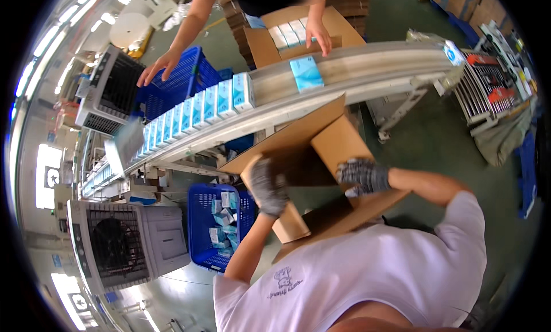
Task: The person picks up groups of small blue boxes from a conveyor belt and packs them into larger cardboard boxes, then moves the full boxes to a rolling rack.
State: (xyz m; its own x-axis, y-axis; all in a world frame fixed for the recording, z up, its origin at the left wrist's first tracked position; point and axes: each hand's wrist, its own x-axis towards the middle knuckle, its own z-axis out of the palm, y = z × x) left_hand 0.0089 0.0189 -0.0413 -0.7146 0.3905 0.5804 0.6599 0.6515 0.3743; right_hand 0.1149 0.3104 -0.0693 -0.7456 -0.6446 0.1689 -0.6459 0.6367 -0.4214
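Observation:
An open brown cardboard box (343,142) is in front of my body, its flaps spread outward. Grey floor shows through its middle. My left hand (268,187), in a grey knit glove and a little blurred, grips the box's left side panel. On the right, my other gloved hand, the right one (365,177), has its fingers closed over the right panel's edge. Just beyond the box, a curved conveyor (373,62) carries a row of blue-and-white small cartons (209,105). One blue carton (307,73) lies apart from the row, flat on the belt.
Across the conveyor stands a co-worker with bare hands (317,36) above another cardboard box (265,47) holding white cartons. A blue basket (198,254) of loose cartons is at my left, beside a grey air cooler (115,246). Another blue basket (201,73) sits behind the belt.

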